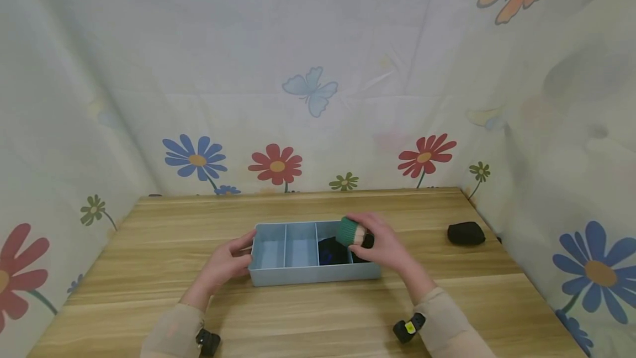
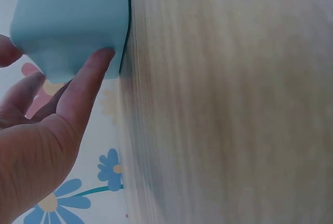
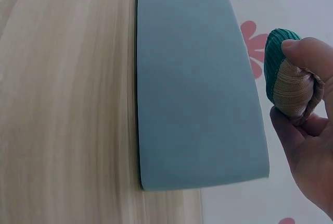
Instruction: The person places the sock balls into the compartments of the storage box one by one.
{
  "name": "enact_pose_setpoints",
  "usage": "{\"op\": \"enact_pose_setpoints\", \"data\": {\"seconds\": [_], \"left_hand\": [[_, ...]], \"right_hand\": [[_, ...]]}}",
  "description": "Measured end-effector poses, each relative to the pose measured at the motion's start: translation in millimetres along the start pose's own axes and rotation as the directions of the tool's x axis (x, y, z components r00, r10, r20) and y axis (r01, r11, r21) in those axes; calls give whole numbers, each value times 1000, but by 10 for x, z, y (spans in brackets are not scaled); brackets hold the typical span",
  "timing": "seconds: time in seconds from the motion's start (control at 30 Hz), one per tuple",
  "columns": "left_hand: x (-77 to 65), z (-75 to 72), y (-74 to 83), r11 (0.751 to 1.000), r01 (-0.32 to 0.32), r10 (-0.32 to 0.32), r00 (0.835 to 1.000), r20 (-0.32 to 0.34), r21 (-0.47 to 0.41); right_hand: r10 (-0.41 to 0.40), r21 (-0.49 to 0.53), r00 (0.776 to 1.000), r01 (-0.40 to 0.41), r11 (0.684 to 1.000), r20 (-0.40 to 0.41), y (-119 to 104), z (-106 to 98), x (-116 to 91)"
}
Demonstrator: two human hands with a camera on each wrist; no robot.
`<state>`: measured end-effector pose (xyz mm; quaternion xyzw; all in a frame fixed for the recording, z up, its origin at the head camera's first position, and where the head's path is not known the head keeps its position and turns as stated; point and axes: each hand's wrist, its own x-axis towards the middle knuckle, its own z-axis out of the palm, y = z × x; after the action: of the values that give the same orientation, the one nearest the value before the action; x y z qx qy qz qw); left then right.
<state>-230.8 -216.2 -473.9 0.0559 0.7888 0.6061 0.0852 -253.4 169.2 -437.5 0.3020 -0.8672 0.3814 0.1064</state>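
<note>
A light blue divided box (image 1: 314,276) sits on the table. My left hand (image 1: 223,264) is at its left end, and in the left wrist view a fairly straight finger (image 2: 86,86) touches the end wall. My right hand (image 1: 385,242) holds a rolled sock bundle (image 1: 349,231), ribbed green and beige, over the box's right part. In the right wrist view thumb and fingers pinch that bundle (image 3: 291,86). Dark cloth (image 1: 332,252) lies in the third compartment; dark material also shows in the rightmost one, partly hidden by my right hand. The two left compartments show bare bottoms.
A black bundle (image 1: 466,233) lies on the wooden table (image 1: 308,319) near its right edge. Behind and beside the table hangs a pale curtain (image 1: 238,70) printed with flowers and butterflies. Each wrist carries a small black device, such as the right one (image 1: 409,327).
</note>
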Motion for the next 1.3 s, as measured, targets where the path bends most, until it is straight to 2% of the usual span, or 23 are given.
{"op": "enact_pose_setpoints", "data": {"seconds": [0.13, 0.53, 1.07, 1.3], "left_hand": [[5, -6, 0, 1000, 1, -1, 1000, 0, 4], [9, -15, 0, 1000, -2, 2, 1000, -2, 16], [3, -13, 7, 1000, 6, -6, 1000, -6, 23], [11, -16, -4, 1000, -1, 2, 1000, -2, 24]], "right_hand": [[1, -17, 1000, -1, 1000, 17, -38, 57, 34], [-59, 38, 996, 56, 998, 74, -173, 196, 164], [-134, -12, 981, 137, 990, 137, -330, 384, 317], [-136, -9, 978, 139, 990, 158, -347, 462, 361]]}}
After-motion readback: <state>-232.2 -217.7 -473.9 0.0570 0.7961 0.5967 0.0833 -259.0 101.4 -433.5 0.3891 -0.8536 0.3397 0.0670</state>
